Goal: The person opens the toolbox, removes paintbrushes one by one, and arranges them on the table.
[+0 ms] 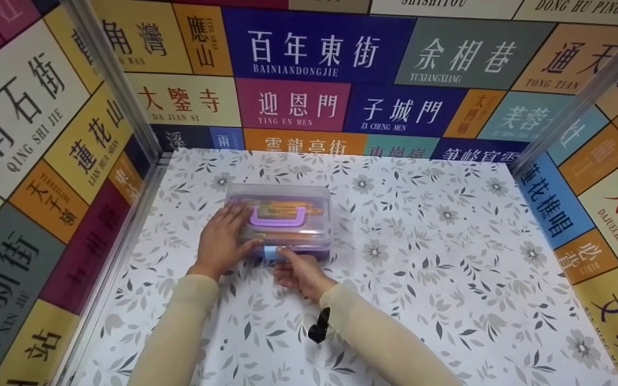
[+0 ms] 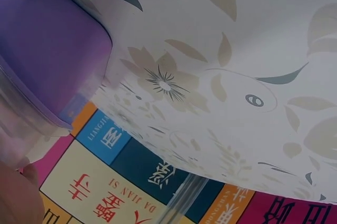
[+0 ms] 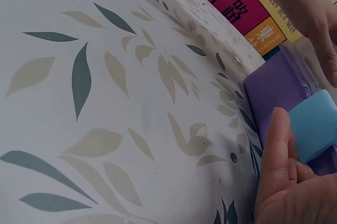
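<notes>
A box with a clear lid and purple base (image 1: 311, 253) sits on the table in the head view. Its lid carries a purple handle (image 1: 278, 222); orange items (image 1: 293, 206) show through, their kind unclear. A light blue latch (image 1: 271, 253) is on the front. My left hand (image 1: 222, 236) rests on the lid's left side, fingers extended and thumb near the front edge. At the latch is my right hand (image 1: 304, 272), its thumb touching it and its other fingers below and in front. The right wrist view shows fingers (image 3: 276, 142) beside the blue latch (image 3: 316, 126).
Under the box lies a white tabletop covering (image 1: 421, 300) with a leaf and flower pattern. Panels printed with Chinese characters (image 1: 314, 48) stand at the back and both sides. Metal strips (image 1: 151, 171) run along the corners. A black object (image 1: 318, 327) hangs at the right cuff.
</notes>
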Demonstrator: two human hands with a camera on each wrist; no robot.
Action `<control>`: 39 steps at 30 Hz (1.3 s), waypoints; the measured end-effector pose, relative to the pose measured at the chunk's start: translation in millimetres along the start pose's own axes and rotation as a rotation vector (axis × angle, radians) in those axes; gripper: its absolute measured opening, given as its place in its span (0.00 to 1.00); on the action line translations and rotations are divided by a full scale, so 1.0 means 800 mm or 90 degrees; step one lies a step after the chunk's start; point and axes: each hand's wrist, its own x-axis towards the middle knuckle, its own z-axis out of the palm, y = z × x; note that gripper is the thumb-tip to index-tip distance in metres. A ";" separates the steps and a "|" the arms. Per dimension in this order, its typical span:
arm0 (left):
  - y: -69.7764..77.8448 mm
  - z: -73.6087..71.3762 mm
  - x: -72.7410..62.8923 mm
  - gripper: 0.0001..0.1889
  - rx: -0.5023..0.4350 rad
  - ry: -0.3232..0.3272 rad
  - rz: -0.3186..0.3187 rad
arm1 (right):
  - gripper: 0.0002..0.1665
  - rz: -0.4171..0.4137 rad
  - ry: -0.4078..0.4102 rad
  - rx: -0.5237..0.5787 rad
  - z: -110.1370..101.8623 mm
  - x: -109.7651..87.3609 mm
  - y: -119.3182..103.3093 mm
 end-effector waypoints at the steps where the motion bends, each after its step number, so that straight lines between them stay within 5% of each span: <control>1: 0.000 0.000 0.000 0.45 -0.003 -0.001 -0.001 | 0.36 0.000 -0.006 -0.009 -0.001 0.000 0.000; 17: -0.001 -0.009 0.000 0.43 -0.093 -0.034 -0.040 | 0.19 -0.061 -0.070 -0.136 -0.020 -0.010 -0.001; 25: -0.003 -0.009 -0.002 0.43 -0.102 -0.047 -0.052 | 0.18 -0.146 -0.089 -0.363 -0.081 -0.036 -0.027; 33: -0.004 -0.012 -0.005 0.44 -0.116 -0.057 -0.065 | 0.15 -0.367 0.079 -0.598 -0.140 -0.046 -0.078; 39: -0.002 -0.012 -0.002 0.43 -0.144 -0.046 -0.072 | 0.30 -0.412 0.107 -0.651 -0.146 -0.046 -0.099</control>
